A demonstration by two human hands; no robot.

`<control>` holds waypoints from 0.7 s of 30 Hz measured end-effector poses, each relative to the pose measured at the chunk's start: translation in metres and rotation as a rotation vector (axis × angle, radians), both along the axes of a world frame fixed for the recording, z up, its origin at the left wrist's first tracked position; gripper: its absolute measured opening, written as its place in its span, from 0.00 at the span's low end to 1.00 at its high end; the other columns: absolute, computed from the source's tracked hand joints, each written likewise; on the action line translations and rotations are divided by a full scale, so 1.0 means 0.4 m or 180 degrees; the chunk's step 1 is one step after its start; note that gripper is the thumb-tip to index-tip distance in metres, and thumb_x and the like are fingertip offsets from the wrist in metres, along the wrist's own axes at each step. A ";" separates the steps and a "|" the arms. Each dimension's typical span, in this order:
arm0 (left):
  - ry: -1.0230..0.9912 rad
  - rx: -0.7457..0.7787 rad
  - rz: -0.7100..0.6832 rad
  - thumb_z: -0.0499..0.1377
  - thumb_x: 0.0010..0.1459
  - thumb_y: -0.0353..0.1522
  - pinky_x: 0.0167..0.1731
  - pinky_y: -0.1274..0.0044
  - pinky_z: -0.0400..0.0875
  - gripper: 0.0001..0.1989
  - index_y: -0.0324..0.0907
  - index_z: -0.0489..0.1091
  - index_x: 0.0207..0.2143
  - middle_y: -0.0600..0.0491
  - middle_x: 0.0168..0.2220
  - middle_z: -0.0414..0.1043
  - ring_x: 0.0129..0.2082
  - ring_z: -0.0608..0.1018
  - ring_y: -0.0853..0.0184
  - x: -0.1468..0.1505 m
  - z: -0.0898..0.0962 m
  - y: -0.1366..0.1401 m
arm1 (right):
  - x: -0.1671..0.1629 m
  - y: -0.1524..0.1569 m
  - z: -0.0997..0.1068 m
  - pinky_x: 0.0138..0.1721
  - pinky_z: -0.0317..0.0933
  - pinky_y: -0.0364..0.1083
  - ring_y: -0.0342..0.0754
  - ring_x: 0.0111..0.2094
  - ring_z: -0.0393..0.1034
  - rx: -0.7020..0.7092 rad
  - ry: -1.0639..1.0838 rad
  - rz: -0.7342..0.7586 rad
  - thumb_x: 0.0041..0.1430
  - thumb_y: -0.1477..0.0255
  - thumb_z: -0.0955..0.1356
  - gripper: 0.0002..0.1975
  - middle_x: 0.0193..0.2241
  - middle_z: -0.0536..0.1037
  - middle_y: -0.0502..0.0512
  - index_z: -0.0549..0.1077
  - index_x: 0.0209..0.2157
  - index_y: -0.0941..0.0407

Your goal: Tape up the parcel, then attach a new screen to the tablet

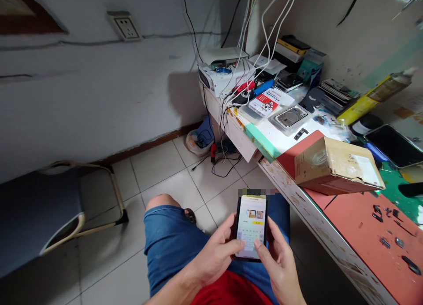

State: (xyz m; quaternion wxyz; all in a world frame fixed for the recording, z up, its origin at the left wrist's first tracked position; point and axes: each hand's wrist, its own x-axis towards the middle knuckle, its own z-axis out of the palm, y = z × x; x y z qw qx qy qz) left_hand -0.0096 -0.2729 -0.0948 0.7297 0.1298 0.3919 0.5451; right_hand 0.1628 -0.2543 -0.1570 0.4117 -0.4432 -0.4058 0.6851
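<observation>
A smartphone (251, 228) rests upright between both hands above my lap, its screen lit with a keyboard and two small pictures. My left hand (220, 248) wraps around the phone's left edge, with the thumb over the lower part of the screen. On the opposite edge, my right hand (276, 256) grips the phone, its thumb also over the keyboard. The fingers behind the phone are mostly hidden. Blue shorts (175, 243) cover my legs below the phone.
To the right, a workbench holds a cardboard box (340, 166), a phone housing (291, 116), a red and white box (269, 101), a yellow spray can (376, 96) and small parts on an orange mat (360, 234). A folding chair (39, 208) stands left. Cables (228, 166) lie on the floor.
</observation>
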 end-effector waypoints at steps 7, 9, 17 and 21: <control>0.0084 0.0057 -0.0066 0.70 0.55 0.26 0.59 0.60 0.73 0.28 0.47 0.76 0.59 0.45 0.54 0.83 0.52 0.84 0.53 0.000 0.002 0.000 | -0.012 0.007 0.001 0.63 0.71 0.57 0.60 0.63 0.73 0.0039 -0.0099 -0.0236 0.61 0.58 0.78 0.29 0.63 0.77 0.59 0.75 0.62 0.48; 0.0090 0.0054 -0.0079 0.70 0.55 0.26 0.58 0.61 0.73 0.29 0.48 0.76 0.59 0.45 0.55 0.83 0.52 0.84 0.54 -0.001 0.000 0.001 | -0.012 0.008 -0.003 0.63 0.71 0.56 0.60 0.63 0.73 0.0079 -0.0058 -0.0212 0.63 0.59 0.77 0.29 0.64 0.77 0.58 0.74 0.64 0.48; 0.0104 0.0028 -0.0031 0.74 0.55 0.29 0.59 0.62 0.73 0.28 0.50 0.77 0.58 0.47 0.55 0.83 0.58 0.82 0.53 0.003 -0.004 0.005 | 0.004 0.001 -0.002 0.65 0.69 0.57 0.60 0.65 0.72 0.0038 0.0037 -0.0103 0.63 0.61 0.77 0.29 0.65 0.76 0.58 0.74 0.64 0.47; 0.0027 0.0049 -0.0035 0.75 0.54 0.31 0.59 0.61 0.74 0.29 0.50 0.77 0.58 0.47 0.55 0.83 0.61 0.80 0.51 0.002 -0.005 0.004 | -0.004 -0.010 0.006 0.68 0.64 0.58 0.61 0.67 0.68 -0.0084 0.0123 -0.0272 0.64 0.60 0.76 0.29 0.66 0.74 0.57 0.73 0.65 0.46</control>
